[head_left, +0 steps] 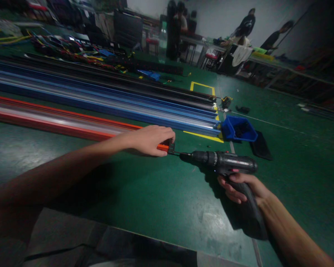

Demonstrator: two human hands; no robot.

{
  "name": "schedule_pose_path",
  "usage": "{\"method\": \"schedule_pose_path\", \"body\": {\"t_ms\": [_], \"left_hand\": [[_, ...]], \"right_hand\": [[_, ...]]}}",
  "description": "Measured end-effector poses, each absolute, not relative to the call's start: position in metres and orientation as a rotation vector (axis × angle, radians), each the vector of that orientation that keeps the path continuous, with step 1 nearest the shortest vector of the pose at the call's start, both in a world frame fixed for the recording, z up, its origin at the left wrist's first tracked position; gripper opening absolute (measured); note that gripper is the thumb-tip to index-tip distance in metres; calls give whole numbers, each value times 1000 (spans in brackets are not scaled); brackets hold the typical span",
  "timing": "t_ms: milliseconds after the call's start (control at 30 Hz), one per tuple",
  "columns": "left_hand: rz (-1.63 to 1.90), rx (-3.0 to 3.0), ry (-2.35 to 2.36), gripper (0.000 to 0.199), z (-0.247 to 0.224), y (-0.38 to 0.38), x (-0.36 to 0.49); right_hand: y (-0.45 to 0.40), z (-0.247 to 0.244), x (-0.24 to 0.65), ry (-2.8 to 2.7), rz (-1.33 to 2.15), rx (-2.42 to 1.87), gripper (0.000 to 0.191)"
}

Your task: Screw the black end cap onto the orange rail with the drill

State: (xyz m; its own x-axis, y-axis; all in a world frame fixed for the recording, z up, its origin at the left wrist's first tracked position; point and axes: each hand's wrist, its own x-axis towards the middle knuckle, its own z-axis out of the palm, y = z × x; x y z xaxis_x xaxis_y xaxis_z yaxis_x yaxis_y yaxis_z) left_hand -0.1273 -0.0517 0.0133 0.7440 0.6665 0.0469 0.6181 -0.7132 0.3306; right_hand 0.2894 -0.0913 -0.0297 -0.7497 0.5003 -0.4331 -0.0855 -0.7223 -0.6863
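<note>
A long red profile (pixel 100 129) lies across the green table, its right end under my left hand (pixel 154 141), whose fingers wrap over it. At that end sits a small black end piece (pixel 171 147), beside my fingertips. My right hand (pixel 242 189) grips the handle of a black power drill (pixel 225 162) that points left. The drill's bit meets or nearly meets the black end piece; the exact contact is too small to tell.
Blue profiles (pixel 156 113) and black profiles (pixel 128 87) lie behind the red one. A blue bin (pixel 239 128) with dark parts stands right of their ends, beside a flat black object (pixel 261 145). Wires (pixel 72 48) clutter the back left. People work in the background.
</note>
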Motion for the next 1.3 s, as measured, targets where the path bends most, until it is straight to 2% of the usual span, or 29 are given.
{"method": "schedule_pose_path", "body": {"t_ms": [1300], "left_hand": [[243,2679,1000,30,12,-52,-128]], "right_hand": [[-91,-29,286,-983,2498,-772,31]]}}
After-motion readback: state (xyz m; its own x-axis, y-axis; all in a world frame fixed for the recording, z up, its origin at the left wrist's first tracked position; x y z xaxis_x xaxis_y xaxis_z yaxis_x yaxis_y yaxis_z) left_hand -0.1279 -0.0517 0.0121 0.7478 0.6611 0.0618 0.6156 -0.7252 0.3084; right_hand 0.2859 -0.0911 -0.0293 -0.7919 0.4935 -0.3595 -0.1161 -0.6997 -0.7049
